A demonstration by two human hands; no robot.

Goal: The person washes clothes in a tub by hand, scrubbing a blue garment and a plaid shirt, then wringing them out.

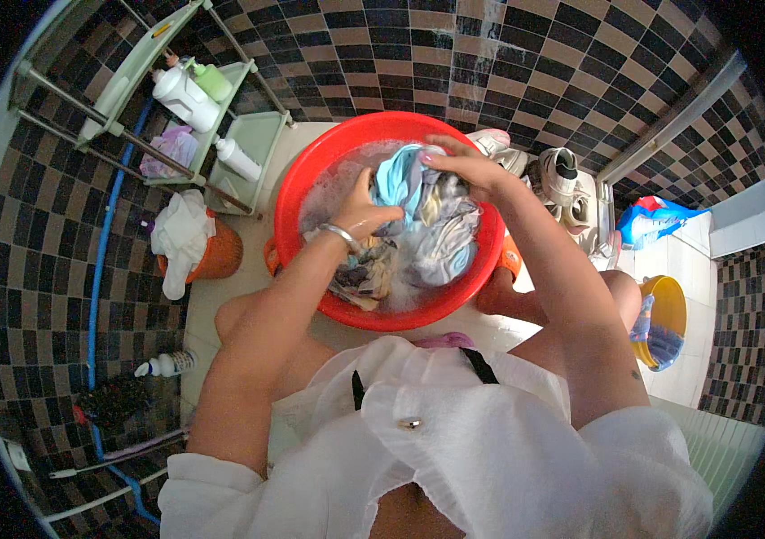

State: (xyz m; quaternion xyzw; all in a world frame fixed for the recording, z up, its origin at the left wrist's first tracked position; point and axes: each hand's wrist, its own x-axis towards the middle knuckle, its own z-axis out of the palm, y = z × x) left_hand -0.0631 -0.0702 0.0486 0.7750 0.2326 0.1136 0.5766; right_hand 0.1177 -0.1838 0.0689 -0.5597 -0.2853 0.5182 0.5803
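A round red plastic basin [389,322] stands on the floor before me, holding soapy water and wet clothes. My left hand [366,209], with a metal bangle at its wrist, grips the left side of a light blue and grey bundle of wet cloth [399,178]. On the bundle's upper right lies my right hand [467,165], its fingers curved over the cloth. Pale striped cloth [450,242] and darker patterned cloth [366,269] lie in the suds [328,182] below the hands.
At the left are a shelf rack [248,135] with bottles and an orange bucket [227,249] with white cloth over it. Several shoes [557,175] stand behind the basin's right side. Farther right are a blue plastic bag [655,219] and a yellow bucket [675,310] holding cloth.
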